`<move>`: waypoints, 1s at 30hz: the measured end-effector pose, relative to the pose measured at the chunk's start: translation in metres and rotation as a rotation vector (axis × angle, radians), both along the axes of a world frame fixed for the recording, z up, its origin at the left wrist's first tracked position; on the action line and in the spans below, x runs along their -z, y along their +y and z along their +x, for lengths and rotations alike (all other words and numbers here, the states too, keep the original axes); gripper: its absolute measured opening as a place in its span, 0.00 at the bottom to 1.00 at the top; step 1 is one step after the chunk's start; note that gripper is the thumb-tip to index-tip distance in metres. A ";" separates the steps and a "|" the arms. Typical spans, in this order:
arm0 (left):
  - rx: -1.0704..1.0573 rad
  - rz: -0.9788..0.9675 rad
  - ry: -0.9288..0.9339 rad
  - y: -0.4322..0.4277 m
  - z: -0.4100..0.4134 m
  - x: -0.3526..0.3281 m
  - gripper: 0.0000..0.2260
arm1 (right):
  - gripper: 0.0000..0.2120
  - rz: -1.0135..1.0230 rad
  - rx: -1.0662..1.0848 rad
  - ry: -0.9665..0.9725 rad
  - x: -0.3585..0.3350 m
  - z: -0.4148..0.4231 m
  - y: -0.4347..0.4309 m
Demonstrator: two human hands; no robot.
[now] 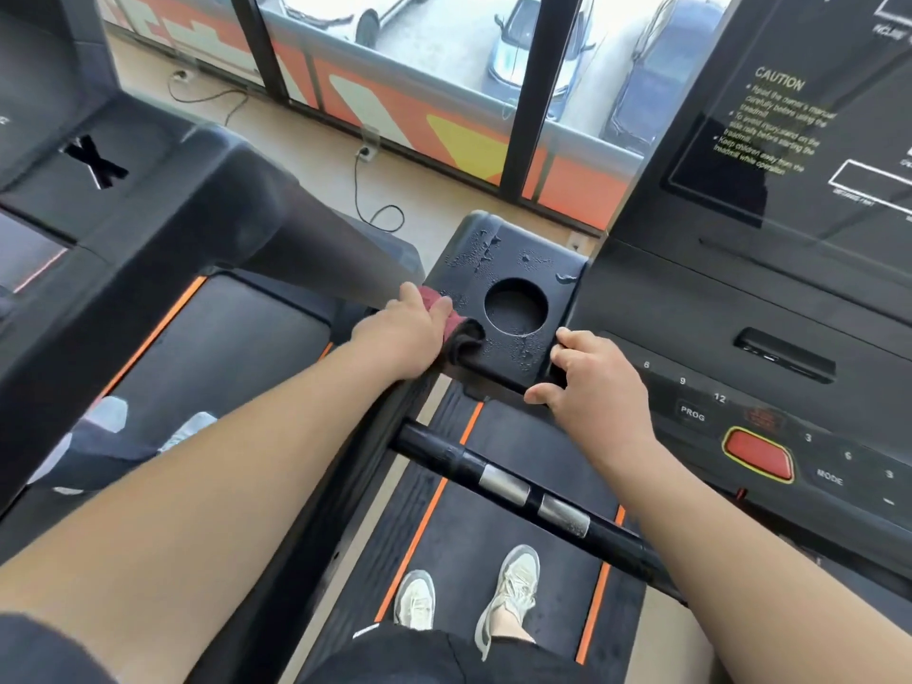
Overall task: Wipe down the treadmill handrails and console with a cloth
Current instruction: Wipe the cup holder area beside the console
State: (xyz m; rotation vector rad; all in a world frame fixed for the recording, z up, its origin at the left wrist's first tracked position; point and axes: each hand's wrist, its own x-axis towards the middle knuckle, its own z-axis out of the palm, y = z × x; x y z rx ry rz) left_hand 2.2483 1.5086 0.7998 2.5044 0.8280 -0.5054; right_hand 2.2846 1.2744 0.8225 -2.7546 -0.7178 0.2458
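Note:
My left hand (412, 328) is shut on a dark red cloth (456, 333), pressing it on the left edge of the black cup-holder tray (518, 269) of the treadmill console. The tray is dotted with water drops around its round cup hole (515, 306). My right hand (589, 382) grips the tray's near right corner, beside the button panel. The console (770, 298), with a caution text screen and a red stop button (757, 454), lies to the right. A black handrail bar (518, 491) with two silver sensor plates crosses below my hands.
My feet in pale sneakers (511, 589) stand on the black belt with orange stripes. A second treadmill (148, 229) is to the left. Windows (419, 56) and floor cables (375, 209) lie ahead.

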 end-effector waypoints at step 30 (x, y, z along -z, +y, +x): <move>0.045 0.034 -0.060 -0.007 0.025 0.007 0.34 | 0.29 0.007 -0.066 -0.221 0.022 0.013 -0.012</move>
